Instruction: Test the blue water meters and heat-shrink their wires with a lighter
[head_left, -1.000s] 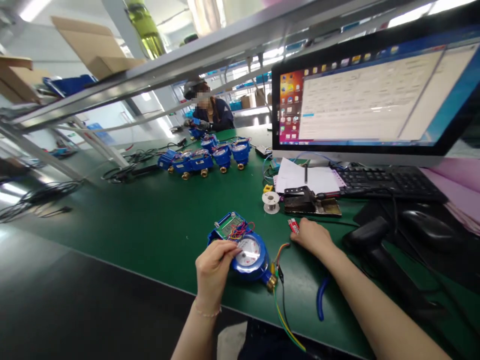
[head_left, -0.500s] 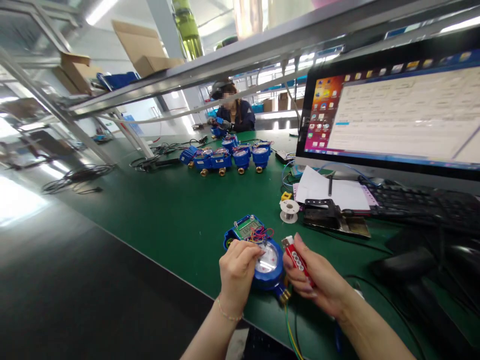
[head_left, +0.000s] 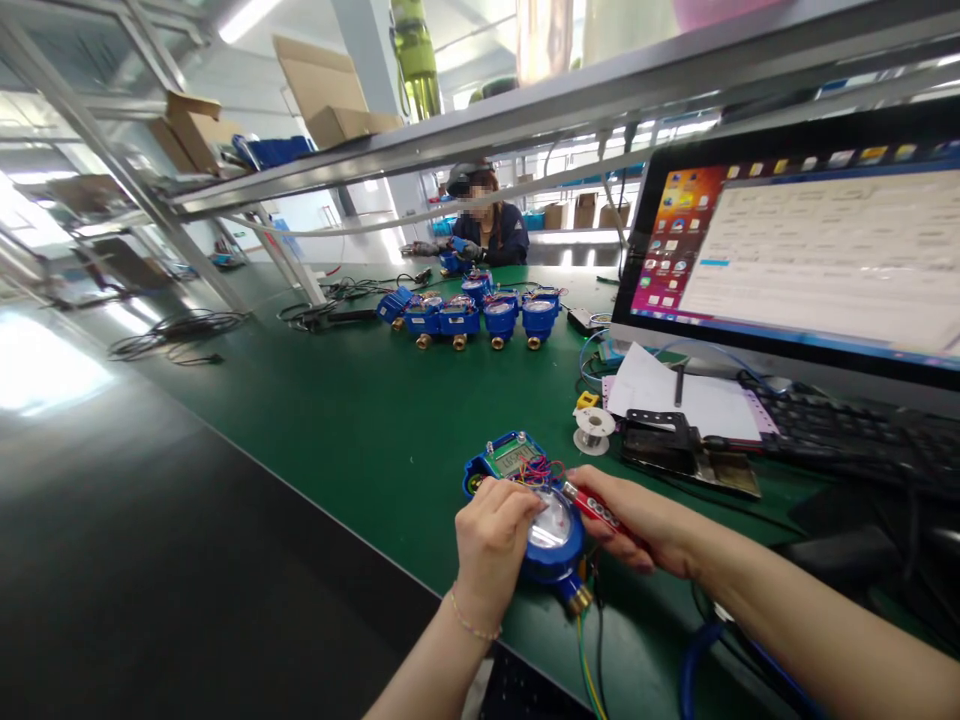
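With right grip closed around a red lighter, have just brought its metal end in beside the wires of the blue meter, lying near the front edge of the desk. Keeping left grip bunched over the dial (cannot tell whether on anything), so now working both at one spot

Blue meter housing is looking glossy, end fitting brassy metal. Red lighter is showing smooth plastic, metal tip. Green tabletop is looking smooth, faintly shiny; paper sheets are reading matt.
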